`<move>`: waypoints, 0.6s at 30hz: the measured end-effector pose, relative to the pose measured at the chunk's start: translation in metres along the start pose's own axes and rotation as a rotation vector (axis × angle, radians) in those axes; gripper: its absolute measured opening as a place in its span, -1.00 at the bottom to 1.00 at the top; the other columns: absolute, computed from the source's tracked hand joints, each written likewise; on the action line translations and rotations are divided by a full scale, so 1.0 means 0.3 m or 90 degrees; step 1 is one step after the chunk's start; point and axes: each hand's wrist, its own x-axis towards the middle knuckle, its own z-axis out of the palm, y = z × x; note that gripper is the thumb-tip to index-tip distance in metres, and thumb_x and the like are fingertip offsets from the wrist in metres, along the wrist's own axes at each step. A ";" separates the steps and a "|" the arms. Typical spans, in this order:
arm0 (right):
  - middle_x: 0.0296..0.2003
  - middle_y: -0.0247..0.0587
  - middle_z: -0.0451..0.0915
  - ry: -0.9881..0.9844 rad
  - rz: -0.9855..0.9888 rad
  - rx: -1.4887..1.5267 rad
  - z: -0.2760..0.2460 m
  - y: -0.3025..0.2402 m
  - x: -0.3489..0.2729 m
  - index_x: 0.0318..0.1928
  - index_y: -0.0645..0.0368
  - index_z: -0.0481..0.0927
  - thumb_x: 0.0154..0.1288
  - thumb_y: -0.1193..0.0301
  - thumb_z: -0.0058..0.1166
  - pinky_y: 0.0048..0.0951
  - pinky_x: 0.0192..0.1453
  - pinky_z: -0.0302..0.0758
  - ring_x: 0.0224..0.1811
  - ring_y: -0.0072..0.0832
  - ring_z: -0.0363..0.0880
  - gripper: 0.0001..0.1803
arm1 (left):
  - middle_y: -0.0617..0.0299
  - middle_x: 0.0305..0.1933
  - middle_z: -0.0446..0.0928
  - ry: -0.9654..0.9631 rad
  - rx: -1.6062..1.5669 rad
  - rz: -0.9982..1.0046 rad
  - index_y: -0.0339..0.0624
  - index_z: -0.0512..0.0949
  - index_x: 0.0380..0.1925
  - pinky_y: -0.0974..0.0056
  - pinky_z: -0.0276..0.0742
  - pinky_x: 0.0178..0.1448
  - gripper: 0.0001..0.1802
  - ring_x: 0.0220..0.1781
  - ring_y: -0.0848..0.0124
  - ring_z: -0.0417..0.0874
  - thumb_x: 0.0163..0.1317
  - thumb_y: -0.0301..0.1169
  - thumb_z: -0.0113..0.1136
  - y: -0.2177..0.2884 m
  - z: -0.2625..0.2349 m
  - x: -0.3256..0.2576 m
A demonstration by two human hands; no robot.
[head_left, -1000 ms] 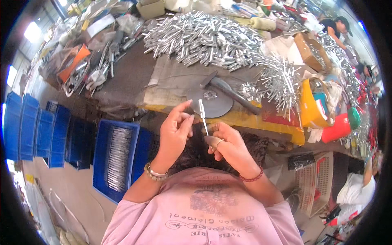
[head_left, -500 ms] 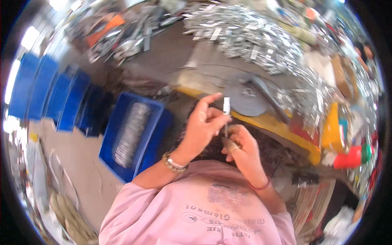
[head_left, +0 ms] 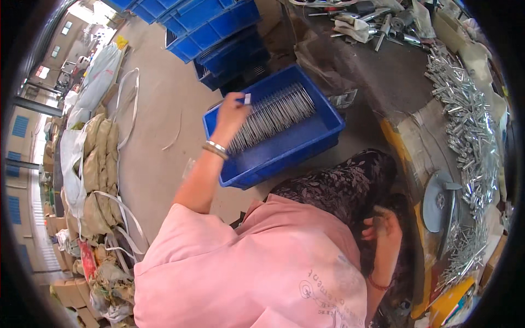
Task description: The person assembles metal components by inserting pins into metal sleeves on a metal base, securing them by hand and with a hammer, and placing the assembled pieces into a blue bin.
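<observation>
My left hand (head_left: 232,117) is over the left end of a blue plastic bin (head_left: 298,152), its fingers closed on a small metal part. The bright, flat, blocky end of that metal part (head_left: 248,99) shows beyond the fingertips; the rest is hidden by the hand. Inside the bin, many thin metal parts (head_left: 281,112) stand packed side by side in a long row. Away to the right, my right hand (head_left: 386,228) hangs beside my patterned trouser leg, fingers loosely bent and apart, nothing visible in them.
Stacked blue bins (head_left: 213,27) stand beyond the filled one. To the right runs a workbench with a yellow edge (head_left: 407,169), a grey round disc (head_left: 437,201) and a heap of shiny metal parts (head_left: 470,131). Tan sacks (head_left: 98,164) with white straps lie at left.
My view has swung left toward the bin. My hands, close together on the part before, are now apart: the left has carried it over the bin, and the right has let go.
</observation>
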 end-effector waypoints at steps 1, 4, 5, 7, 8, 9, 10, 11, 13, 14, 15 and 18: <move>-0.15 -0.16 0.81 -0.006 0.000 0.002 0.000 0.008 0.005 0.30 0.28 0.61 0.70 0.49 0.07 -0.58 -0.27 0.60 -0.36 -0.61 0.71 -0.70 | 0.03 -0.21 0.78 0.014 0.071 -0.022 -0.20 0.57 0.24 0.21 0.70 -0.23 -0.52 -0.29 0.30 0.83 0.33 -0.51 0.42 -0.149 -0.085 0.080; -0.15 -0.16 0.80 -0.005 0.009 0.030 0.003 0.034 0.021 0.29 0.29 0.61 0.71 0.47 0.06 -0.58 -0.26 0.60 -0.36 -0.61 0.71 -0.71 | 0.01 -0.23 0.77 0.020 0.143 -0.129 -0.25 0.56 0.23 0.19 0.75 -0.34 -0.55 -0.37 0.26 0.84 0.35 -0.55 0.36 -0.289 -0.162 0.154; -0.15 -0.16 0.80 -0.008 0.005 0.018 0.004 0.045 0.026 0.30 0.25 0.62 0.71 0.35 0.11 -0.56 -0.25 0.62 -0.36 -0.59 0.71 -0.67 | 0.00 -0.25 0.76 0.017 0.143 -0.214 -0.28 0.55 0.23 0.17 0.78 -0.40 -0.57 -0.43 0.24 0.84 0.37 -0.57 0.32 -0.305 -0.164 0.164; -0.15 -0.17 0.80 -0.014 0.004 0.006 0.006 0.054 0.034 0.31 0.22 0.62 0.71 0.22 0.15 -0.54 -0.25 0.63 -0.36 -0.58 0.70 -0.61 | -0.03 -0.25 0.76 0.038 0.166 -0.233 -0.32 0.56 0.20 0.16 0.80 -0.44 -0.62 -0.45 0.21 0.85 0.39 -0.59 0.28 -0.374 -0.166 0.181; -0.15 -0.17 0.80 -0.017 0.009 0.007 0.009 0.053 0.037 0.31 0.21 0.63 0.70 0.24 0.15 -0.54 -0.25 0.63 -0.36 -0.58 0.70 -0.62 | -0.07 -0.24 0.77 0.061 0.186 -0.250 -0.36 0.58 0.16 0.14 0.81 -0.48 -0.66 -0.47 0.17 0.85 0.40 -0.61 0.24 -0.406 -0.172 0.186; -0.15 -0.17 0.80 -0.015 0.014 0.006 0.010 0.055 0.037 0.31 0.21 0.63 0.70 0.25 0.15 -0.54 -0.25 0.64 -0.35 -0.58 0.71 -0.63 | -0.07 -0.24 0.77 0.058 0.186 -0.251 -0.36 0.58 0.16 0.14 0.81 -0.48 -0.66 -0.47 0.17 0.85 0.40 -0.61 0.24 -0.413 -0.168 0.191; -0.15 -0.17 0.80 -0.013 0.015 0.006 0.008 0.059 0.038 0.31 0.21 0.63 0.70 0.25 0.15 -0.54 -0.25 0.64 -0.35 -0.58 0.71 -0.63 | -0.12 -0.22 0.79 0.044 0.217 -0.267 -0.39 0.62 0.09 0.14 0.82 -0.45 -0.73 -0.44 0.14 0.87 0.42 -0.60 0.22 -0.419 -0.165 0.195; -0.15 -0.17 0.80 -0.014 0.020 0.007 0.005 0.065 0.039 0.31 0.21 0.63 0.70 0.27 0.15 -0.54 -0.25 0.64 -0.35 -0.58 0.71 -0.63 | -0.16 -0.19 0.81 0.031 0.248 -0.283 -0.42 0.67 0.03 0.13 0.83 -0.42 -0.78 -0.41 0.11 0.89 0.43 -0.59 0.21 -0.426 -0.162 0.199; -0.15 -0.17 0.80 -0.011 0.025 0.007 -0.001 0.077 0.039 0.31 0.21 0.63 0.69 0.28 0.15 -0.53 -0.24 0.64 -0.35 -0.58 0.71 -0.64 | -0.20 -0.16 0.82 -0.029 0.369 -0.281 -0.43 0.71 -0.05 0.13 0.85 -0.39 -0.81 -0.38 0.09 0.91 0.44 -0.59 0.20 -0.396 -0.150 0.222; -0.15 -0.17 0.80 -0.007 0.026 0.013 -0.003 0.086 0.037 0.31 0.21 0.64 0.69 0.30 0.14 -0.53 -0.24 0.64 -0.35 -0.57 0.71 -0.64 | -0.23 -0.12 0.83 -0.087 0.491 -0.278 -0.45 0.75 -0.12 0.12 0.87 -0.37 -0.82 -0.35 0.08 0.92 0.45 -0.58 0.19 -0.384 -0.144 0.228; -0.15 -0.17 0.80 -0.002 0.027 0.019 -0.005 0.092 0.035 0.31 0.21 0.64 0.69 0.31 0.14 -0.53 -0.24 0.64 -0.35 -0.57 0.71 -0.65 | -0.23 -0.12 0.83 -0.090 0.491 -0.276 -0.45 0.75 -0.12 0.12 0.87 -0.37 -0.82 -0.35 0.08 0.92 0.45 -0.58 0.19 -0.381 -0.132 0.225; -0.15 -0.18 0.80 0.001 0.040 0.028 0.004 0.097 0.031 0.31 0.21 0.64 0.68 0.31 0.14 -0.54 -0.22 0.63 -0.34 -0.58 0.71 -0.65 | -0.19 -0.22 0.84 -0.038 0.430 -0.288 -0.48 0.78 -0.18 0.10 0.89 -0.28 -0.79 -0.36 0.10 0.92 0.46 -0.55 0.19 -0.395 -0.117 0.220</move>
